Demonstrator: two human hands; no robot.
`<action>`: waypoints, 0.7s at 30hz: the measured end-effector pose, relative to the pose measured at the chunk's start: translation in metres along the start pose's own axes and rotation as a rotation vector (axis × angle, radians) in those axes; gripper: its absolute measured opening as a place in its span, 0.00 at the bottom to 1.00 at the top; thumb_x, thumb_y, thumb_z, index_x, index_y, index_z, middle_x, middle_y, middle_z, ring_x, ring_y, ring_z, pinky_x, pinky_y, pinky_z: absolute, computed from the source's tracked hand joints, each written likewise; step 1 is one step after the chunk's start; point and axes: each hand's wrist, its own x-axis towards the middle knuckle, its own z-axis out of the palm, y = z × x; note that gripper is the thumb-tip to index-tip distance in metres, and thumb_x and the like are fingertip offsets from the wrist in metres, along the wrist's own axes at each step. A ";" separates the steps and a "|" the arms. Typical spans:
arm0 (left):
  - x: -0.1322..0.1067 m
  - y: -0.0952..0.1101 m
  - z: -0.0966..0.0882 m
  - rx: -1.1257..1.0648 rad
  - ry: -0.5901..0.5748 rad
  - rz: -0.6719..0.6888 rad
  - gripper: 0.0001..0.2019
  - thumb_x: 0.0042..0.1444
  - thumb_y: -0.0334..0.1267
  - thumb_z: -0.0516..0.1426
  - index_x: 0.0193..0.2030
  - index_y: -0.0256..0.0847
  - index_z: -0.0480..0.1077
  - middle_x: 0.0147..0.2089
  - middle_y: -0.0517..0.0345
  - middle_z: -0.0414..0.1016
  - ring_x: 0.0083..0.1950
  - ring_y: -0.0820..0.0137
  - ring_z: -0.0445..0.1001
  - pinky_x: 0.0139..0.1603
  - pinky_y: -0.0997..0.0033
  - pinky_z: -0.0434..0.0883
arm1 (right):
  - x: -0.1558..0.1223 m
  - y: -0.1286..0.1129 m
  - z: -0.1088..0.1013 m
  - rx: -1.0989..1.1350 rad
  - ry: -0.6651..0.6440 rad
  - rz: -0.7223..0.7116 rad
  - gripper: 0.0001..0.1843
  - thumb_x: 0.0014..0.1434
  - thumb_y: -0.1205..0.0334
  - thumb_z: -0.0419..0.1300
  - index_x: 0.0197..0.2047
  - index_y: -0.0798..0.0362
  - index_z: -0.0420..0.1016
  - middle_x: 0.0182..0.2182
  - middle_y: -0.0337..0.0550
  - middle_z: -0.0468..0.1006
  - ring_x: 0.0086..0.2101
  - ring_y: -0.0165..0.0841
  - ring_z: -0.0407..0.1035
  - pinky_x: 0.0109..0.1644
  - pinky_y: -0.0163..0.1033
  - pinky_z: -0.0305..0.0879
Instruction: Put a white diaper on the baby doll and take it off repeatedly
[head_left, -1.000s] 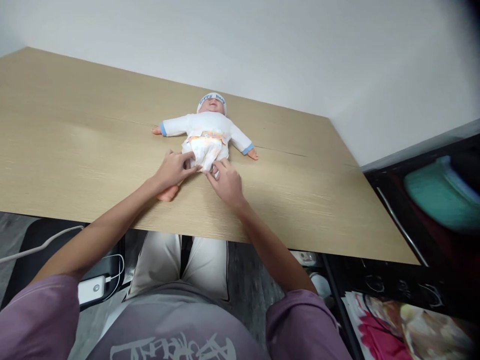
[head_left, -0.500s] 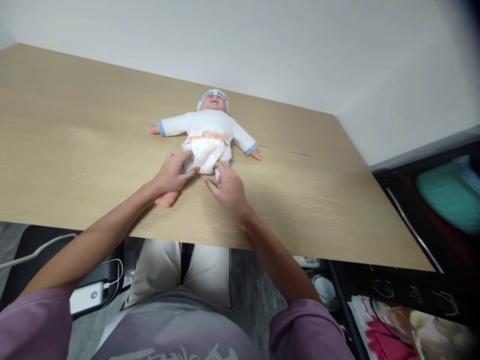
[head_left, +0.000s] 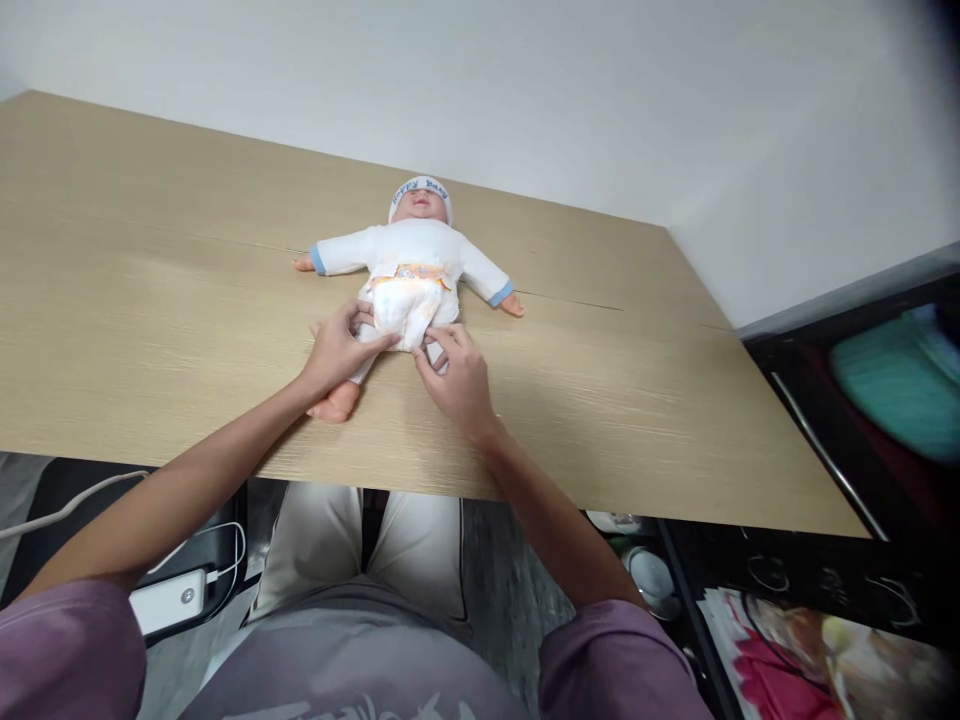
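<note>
A baby doll in a white top with blue cuffs and a white lettered cap lies on its back, arms spread. Around its hips is a white diaper with an orange patterned waistband. My left hand grips the diaper at the leg opening, thumb along the lower edge and fingers over the side. At the other leg opening, my right hand pinches the diaper's edge between thumb and fingers. One bare foot shows below my left wrist; my right hand hides the doll's other leg.
The doll lies on a wooden table with a pale wall behind it. Below the front edge, a white device with a cable sits on a black surface at left. A dark shelf with a lidded jar and bags stands at right.
My left fingers have shifted slightly down and outward at the leg opening, uncovering more of the doll's leg. My right fingers have worked along the diaper's edge. The doll stays in place.
</note>
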 end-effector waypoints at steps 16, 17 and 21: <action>-0.004 0.015 -0.007 0.134 -0.060 -0.034 0.22 0.60 0.60 0.73 0.38 0.42 0.82 0.38 0.57 0.84 0.43 0.60 0.79 0.48 0.60 0.72 | -0.005 -0.002 0.003 -0.065 -0.118 -0.034 0.15 0.75 0.54 0.64 0.60 0.50 0.76 0.53 0.55 0.85 0.52 0.51 0.79 0.60 0.54 0.74; -0.004 0.017 -0.008 0.143 -0.085 -0.051 0.22 0.60 0.61 0.73 0.38 0.42 0.83 0.37 0.57 0.83 0.42 0.61 0.77 0.47 0.61 0.71 | -0.004 -0.001 0.004 -0.058 -0.114 -0.021 0.15 0.74 0.54 0.66 0.59 0.50 0.76 0.51 0.54 0.85 0.50 0.50 0.79 0.59 0.53 0.74; 0.001 0.021 -0.012 -0.038 -0.186 -0.146 0.26 0.57 0.62 0.74 0.47 0.41 0.86 0.45 0.55 0.87 0.46 0.61 0.79 0.49 0.65 0.72 | -0.001 0.002 0.006 0.108 -0.035 0.086 0.17 0.72 0.52 0.69 0.57 0.48 0.73 0.49 0.46 0.87 0.35 0.38 0.75 0.48 0.47 0.73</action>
